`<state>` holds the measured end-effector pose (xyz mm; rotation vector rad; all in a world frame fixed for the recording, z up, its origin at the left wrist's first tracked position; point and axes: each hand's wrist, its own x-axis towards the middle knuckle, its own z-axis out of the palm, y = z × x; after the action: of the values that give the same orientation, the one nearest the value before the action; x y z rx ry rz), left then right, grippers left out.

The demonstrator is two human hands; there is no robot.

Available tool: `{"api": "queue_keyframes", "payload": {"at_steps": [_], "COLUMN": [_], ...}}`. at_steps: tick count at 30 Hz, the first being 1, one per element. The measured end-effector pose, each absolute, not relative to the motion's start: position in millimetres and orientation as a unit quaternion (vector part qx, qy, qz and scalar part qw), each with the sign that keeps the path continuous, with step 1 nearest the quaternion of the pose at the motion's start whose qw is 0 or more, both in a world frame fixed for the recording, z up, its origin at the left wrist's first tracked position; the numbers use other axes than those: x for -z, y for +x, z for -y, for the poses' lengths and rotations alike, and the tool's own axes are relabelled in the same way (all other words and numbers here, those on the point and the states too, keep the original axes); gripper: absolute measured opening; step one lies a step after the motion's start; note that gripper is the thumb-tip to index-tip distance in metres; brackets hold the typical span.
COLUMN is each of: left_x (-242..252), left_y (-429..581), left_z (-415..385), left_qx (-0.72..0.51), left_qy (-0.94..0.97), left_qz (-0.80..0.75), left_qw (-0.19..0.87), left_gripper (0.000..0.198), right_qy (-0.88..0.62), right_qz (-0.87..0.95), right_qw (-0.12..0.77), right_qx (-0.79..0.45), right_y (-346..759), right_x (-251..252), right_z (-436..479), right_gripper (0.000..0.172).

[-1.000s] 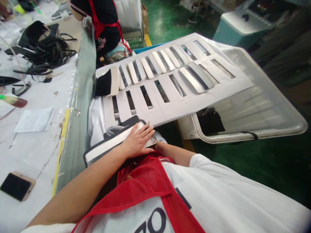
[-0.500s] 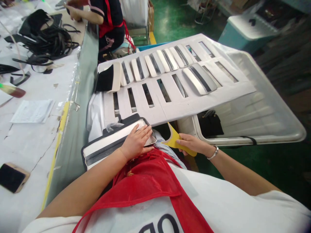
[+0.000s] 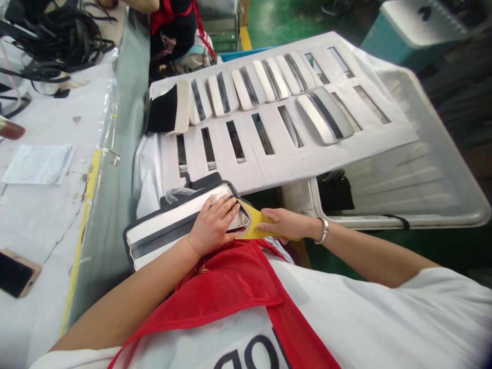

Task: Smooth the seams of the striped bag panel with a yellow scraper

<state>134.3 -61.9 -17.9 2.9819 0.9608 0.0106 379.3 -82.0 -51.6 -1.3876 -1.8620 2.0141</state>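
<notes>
A black-edged bag piece (image 3: 161, 233) with white panels and a dark grey band lies across my lap. My left hand (image 3: 215, 223) rests flat on its right part, fingers stretched out. In my right hand (image 3: 282, 224) is a yellow scraper (image 3: 251, 220) with a curved notch at its front. The scraper's notched end meets the rounded right end of the bag piece, close to my left fingertips. Clear plastic wrap (image 3: 179, 195) and a black flap (image 3: 205, 181) show behind the piece.
Ahead stands a white slotted board (image 3: 253, 174) bearing several white pads with dark bands (image 3: 325, 115) and a black-and-cream piece (image 3: 167, 107). It lies over a large plastic bin (image 3: 453, 220). On the left workbench (image 3: 34, 215) are a phone (image 3: 17, 274), paper and black straps. Another person sits beyond.
My right hand has moved left, bringing the yellow scraper from beside the bag piece to its right end. My left hand stays on the piece. The view has shifted slightly.
</notes>
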Motion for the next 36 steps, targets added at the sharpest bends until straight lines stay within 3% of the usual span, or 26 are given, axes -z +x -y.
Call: {"api": "queue_keyframes", "payload": {"at_steps": [13,26,36], "left_x": [23,22,20], "left_y": [131,125,122], "left_z": [67,72,73], "left_qx": [-0.037,-0.067,-0.110], "left_qy": [0.943,0.944,0.940], "left_qz": [-0.331,-0.322,-0.322], "left_qw": [0.006,0.005,-0.003], "left_gripper": [0.056,0.067,0.070], "right_qy": [-0.407,-0.407,-0.486], "right_qz": [0.585,0.545,0.517], "right_qw": [0.009,-0.012,0.059], "right_qx": [-0.702,-0.733,-0.702], "right_y": [374,367,337], "right_x": [51,54,47], "right_z": [70,68,76], "right_gripper": [0.028,0.029,0.022]}}
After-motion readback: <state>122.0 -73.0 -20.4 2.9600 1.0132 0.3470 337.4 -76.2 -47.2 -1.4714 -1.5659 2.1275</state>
